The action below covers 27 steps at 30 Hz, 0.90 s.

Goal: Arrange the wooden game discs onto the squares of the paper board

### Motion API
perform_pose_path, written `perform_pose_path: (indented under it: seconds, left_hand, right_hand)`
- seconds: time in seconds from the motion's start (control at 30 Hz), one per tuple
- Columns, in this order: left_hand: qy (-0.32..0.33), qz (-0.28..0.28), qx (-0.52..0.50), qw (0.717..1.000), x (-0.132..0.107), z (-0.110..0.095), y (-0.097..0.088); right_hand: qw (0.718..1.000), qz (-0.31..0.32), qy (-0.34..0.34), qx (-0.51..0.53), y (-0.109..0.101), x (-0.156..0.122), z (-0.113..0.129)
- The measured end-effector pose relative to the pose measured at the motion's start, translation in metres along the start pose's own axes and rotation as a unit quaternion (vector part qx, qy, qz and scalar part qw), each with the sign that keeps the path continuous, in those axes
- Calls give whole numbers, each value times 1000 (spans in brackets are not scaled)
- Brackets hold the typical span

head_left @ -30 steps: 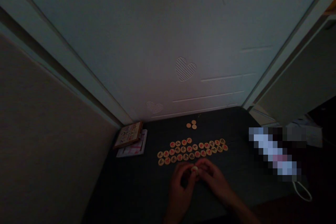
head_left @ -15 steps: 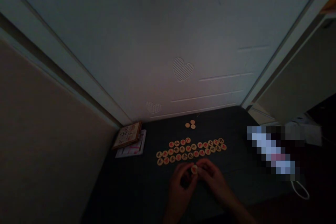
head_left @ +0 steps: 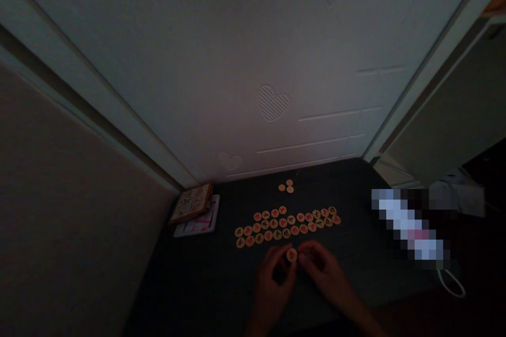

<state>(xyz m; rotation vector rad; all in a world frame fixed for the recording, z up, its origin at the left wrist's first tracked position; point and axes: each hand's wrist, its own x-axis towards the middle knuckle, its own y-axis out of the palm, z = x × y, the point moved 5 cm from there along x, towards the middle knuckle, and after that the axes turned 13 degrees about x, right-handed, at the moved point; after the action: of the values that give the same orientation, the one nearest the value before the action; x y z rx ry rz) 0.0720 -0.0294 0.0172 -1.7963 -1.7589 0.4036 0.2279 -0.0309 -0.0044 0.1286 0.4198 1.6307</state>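
Your left hand [head_left: 272, 280] has one round piece [head_left: 291, 255] pinched between thumb and fingers, its red-marked face showing. Your right hand [head_left: 326, 274] is curled just beside the piece's right edge; you cannot tell here whether its fingertips touch it. The piece sits between both hands, nearer you than the rows [head_left: 277, 234] of red- and black-marked pieces on the dark table [head_left: 356, 268]. Beyond those lie three blank-faced discs [head_left: 290, 189], near the heart-patterned panel [head_left: 272, 52]. Off left, a box [head_left: 192, 204] overlaps a booklet [head_left: 212, 216].

Head view (forward, tilted down) onto table [head_left: 213, 279].
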Motion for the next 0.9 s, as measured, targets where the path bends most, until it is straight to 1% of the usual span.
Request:
perform_pose_path:
  seconds: [0.23, 0.3, 0.37, 0.43, 0.5, 0.57, 0.63, 0.7, 0.73, 0.8, 0.9]
  left_hand:
    - [15, 42, -8, 999, -3, 1, 5]
    - [8, 39, -10, 999, -3, 2, 5]
    - [-8, 30, -10, 999, -4, 4, 5]
    - [-26, 25, -11, 999, -4, 6, 5]
    - [-36, 24, -13, 999, -4, 7, 5]
    - [-33, 23, -15, 999, -4, 8, 5]
    - [-26, 21, -16, 999, -4, 8, 5]
    - [-21, 15, -15, 1000, -4, 8, 4]
    - [-20, 12, -14, 1000, -4, 8, 4]
    - [-21, 11, -18, 1000, -5, 8, 4]
    - [-28, 24, -27, 999, -6, 8, 5]
  right_hand:
    - [1000, -8, -9, -26, 0, -1, 2]
    - [999, -8, -23, -47, -1, 1, 8]
    - [996, -13, -47, -78, -4, 7, 20]
    - [989, -32, -82, -118, -9, 19, 37]
    - [975, -50, -120, -182, -14, 36, 56]
    - [958, -54, -142, -243, -18, 58, 71]
    - [943, -35, -145, -298, -18, 81, 78]
    - [919, -16, -134, -371, -18, 102, 79]
    - [914, -7, -130, -385, -18, 110, 78]
    - [908, 12, -120, -401, -17, 122, 74]
    - [904, 36, -103, -412, -16, 130, 65]
